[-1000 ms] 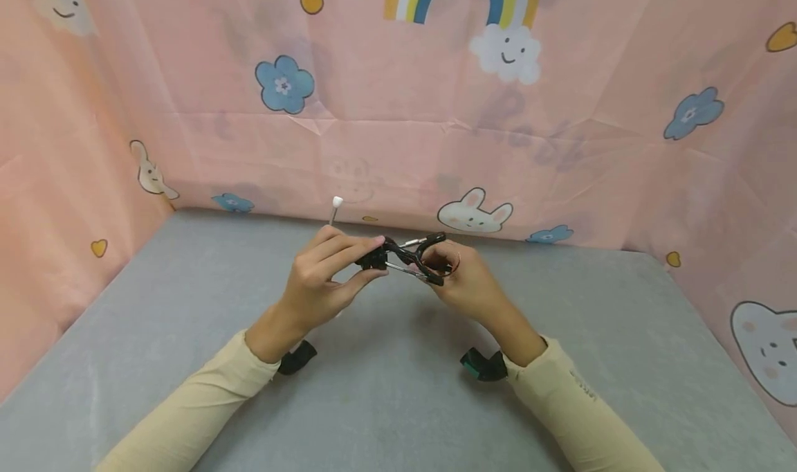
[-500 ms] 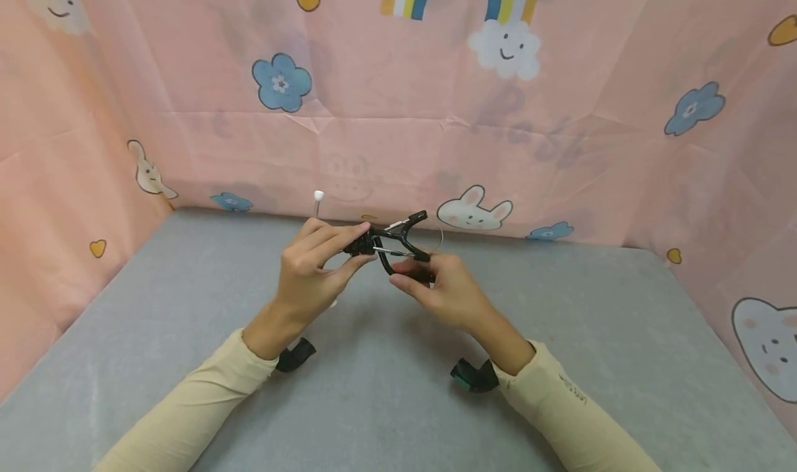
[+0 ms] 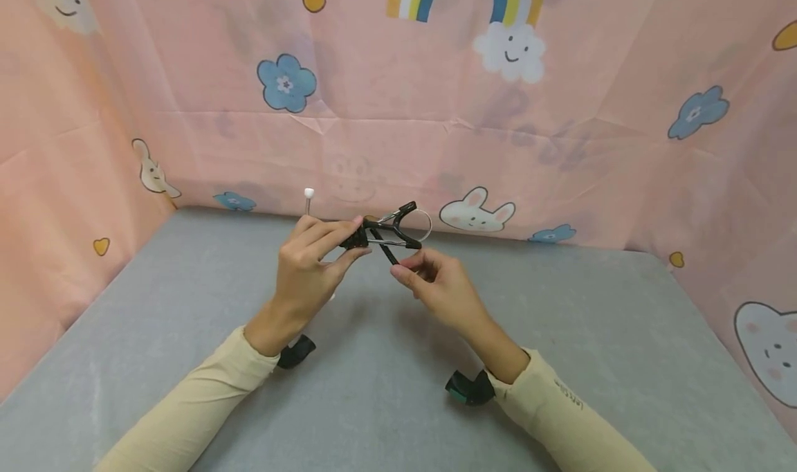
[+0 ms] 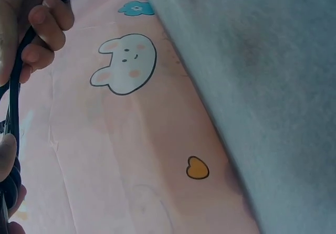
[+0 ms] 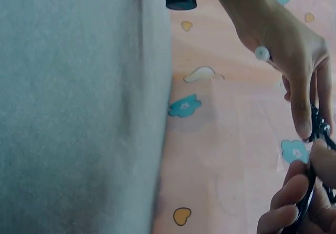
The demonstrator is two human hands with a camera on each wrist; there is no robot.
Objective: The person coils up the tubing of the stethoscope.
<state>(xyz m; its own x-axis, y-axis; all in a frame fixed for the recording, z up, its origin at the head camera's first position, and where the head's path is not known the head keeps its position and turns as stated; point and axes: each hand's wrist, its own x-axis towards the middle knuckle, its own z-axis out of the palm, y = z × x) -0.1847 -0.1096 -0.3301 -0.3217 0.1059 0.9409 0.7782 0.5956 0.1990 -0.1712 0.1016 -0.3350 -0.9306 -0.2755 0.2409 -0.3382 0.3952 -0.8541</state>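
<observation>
Black frame (image 3: 381,225) is held above the table (image 3: 398,396) by the left hand (image 3: 306,259); black strap (image 3: 386,251) is pinched by the right hand (image 3: 441,286), led off the frame; strap handling is judged unfinished

No text, brand or number can be read with certainty. One line of small dark lettering (image 3: 569,394) stands on the right sleeve (image 3: 554,416), near the cuff, slanting down toward the elbow; too small and blurred to decipher. Faint grey marks (image 3: 563,147) on the pink cloth (image 3: 398,153), below and to the right of the printed cloud (image 3: 510,51), resemble letters; wording indeterminate. Both wrist views: nothing legible.
</observation>
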